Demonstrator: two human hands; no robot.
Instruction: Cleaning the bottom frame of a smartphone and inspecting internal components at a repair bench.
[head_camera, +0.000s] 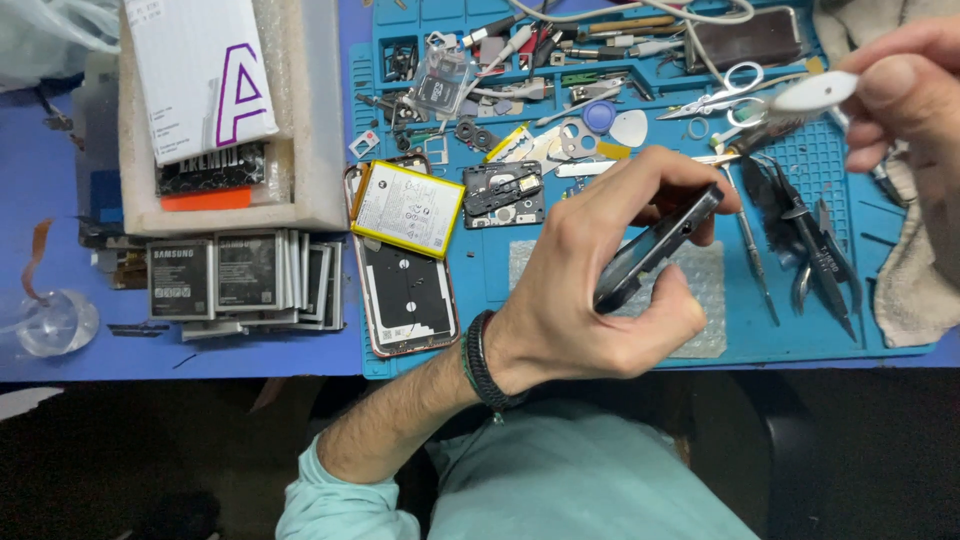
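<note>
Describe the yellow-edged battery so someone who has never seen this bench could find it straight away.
Start at the blue work mat covering the right part of the bench. At its left edge lies an opened phone back, dark inside with a pinkish rim. The battery rests tilted across its top: a flat white rectangle with a yellow border, unlike the grey batteries stacked on the left.

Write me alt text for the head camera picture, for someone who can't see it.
Seen from above, a person's left hand holds a dark phone edge-up over a blue repair mat, while the right hand holds a white-handled brush nearby. On the mat lie an opened phone with a yellow-edged battery, scissors and tweezers; stacked batteries sit to the left.
</note>
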